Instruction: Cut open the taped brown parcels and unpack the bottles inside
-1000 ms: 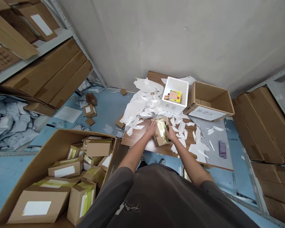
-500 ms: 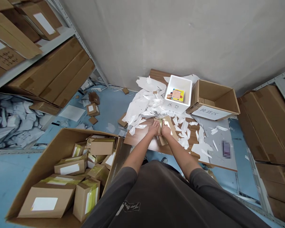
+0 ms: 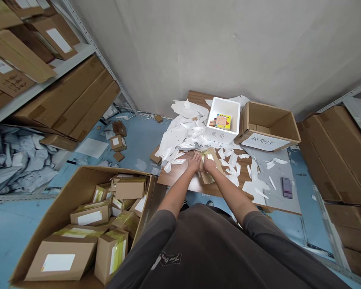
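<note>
A small brown cardboard box [image 3: 218, 160] with shiny yellowish tape lies tilted on the wooden table [image 3: 186, 182]. Close together on its top, my two hands meet near the taped seam. My left hand [image 3: 194, 163] is closed at the box's left part, fingers curled down. Beside it, my right hand [image 3: 209, 164] is closed against the top, knuckles up. Both sets of fingertips are hidden. The black and yellow cutter seen earlier in my right hand does not show now; the hand may cover it.
Torn white paper [image 3: 174, 134] covers the table's left and back. Behind stand a white foam box [image 3: 221, 136] holding a yellow packet [image 3: 224, 121] and an open carton [image 3: 266, 142]. A large carton [image 3: 48, 216] of taped parcels stands at left. Loaded shelves [image 3: 69, 64] flank both sides.
My right hand has moved left from the box's right side to beside my left hand. The cutter went out of sight. My left fingers have curled, and the box has turned slightly.
</note>
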`<state>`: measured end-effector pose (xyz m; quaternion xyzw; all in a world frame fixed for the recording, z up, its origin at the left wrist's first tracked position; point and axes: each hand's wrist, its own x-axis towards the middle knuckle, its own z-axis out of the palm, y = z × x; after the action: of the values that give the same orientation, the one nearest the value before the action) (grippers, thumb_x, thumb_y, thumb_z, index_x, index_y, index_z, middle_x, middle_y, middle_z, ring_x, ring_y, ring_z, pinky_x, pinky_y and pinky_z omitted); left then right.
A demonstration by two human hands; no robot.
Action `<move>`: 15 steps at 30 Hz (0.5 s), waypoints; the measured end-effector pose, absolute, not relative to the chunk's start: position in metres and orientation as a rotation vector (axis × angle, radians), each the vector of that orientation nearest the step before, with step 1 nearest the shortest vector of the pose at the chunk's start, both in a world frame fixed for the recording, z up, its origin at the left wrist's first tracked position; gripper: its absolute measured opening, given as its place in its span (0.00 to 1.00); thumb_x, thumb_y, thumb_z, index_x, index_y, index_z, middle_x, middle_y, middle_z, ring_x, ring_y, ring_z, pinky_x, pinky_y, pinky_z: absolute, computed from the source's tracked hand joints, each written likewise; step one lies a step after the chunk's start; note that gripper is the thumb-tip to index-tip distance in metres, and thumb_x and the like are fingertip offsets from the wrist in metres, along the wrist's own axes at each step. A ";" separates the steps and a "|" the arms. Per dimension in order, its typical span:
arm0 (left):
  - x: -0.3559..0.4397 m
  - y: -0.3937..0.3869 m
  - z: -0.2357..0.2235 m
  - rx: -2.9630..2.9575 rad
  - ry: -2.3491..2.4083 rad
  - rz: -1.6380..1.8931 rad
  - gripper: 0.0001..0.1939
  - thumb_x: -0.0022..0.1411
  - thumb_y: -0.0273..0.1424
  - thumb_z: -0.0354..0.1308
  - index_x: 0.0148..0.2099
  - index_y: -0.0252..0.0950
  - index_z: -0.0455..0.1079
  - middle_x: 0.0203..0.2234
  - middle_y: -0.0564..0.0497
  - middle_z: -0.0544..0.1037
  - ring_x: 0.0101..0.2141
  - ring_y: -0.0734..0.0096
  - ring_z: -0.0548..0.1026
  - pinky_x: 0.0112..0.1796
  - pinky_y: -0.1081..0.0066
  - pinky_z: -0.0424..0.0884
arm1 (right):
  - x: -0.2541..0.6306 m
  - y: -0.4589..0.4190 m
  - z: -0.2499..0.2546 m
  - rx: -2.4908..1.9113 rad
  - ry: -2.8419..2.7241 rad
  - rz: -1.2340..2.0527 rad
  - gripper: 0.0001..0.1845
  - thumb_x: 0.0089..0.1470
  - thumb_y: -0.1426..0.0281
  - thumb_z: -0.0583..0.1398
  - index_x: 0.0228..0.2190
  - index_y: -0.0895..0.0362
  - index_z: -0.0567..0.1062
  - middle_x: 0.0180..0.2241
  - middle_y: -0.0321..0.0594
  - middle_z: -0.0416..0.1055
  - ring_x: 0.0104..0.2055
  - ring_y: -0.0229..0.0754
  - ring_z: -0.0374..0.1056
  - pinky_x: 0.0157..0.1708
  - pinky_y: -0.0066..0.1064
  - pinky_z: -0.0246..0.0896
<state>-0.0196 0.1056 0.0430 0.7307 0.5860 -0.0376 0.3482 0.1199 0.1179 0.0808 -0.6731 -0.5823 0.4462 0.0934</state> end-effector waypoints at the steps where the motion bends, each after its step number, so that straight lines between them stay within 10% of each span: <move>1: -0.020 0.105 0.044 1.906 1.520 -0.104 0.66 0.52 0.48 0.77 0.83 0.40 0.47 0.81 0.40 0.35 0.79 0.38 0.32 0.74 0.38 0.41 | 0.123 0.118 0.081 -2.059 -1.759 1.292 0.54 0.51 0.65 0.78 0.72 0.59 0.64 0.56 0.66 0.79 0.63 0.59 0.75 0.61 0.46 0.66; 15: -0.024 0.105 0.043 1.880 1.478 -0.015 0.66 0.57 0.60 0.71 0.83 0.35 0.46 0.81 0.34 0.39 0.79 0.39 0.32 0.75 0.41 0.34 | 0.202 0.032 0.090 -2.236 -1.997 1.401 0.26 0.48 0.81 0.73 0.49 0.56 0.80 0.49 0.61 0.82 0.61 0.71 0.75 0.59 0.56 0.67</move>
<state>-0.0244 0.1054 0.0434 0.7314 0.5750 -0.0059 0.3666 0.2016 0.0324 0.0904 -0.6734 -0.6012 0.4220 -0.0837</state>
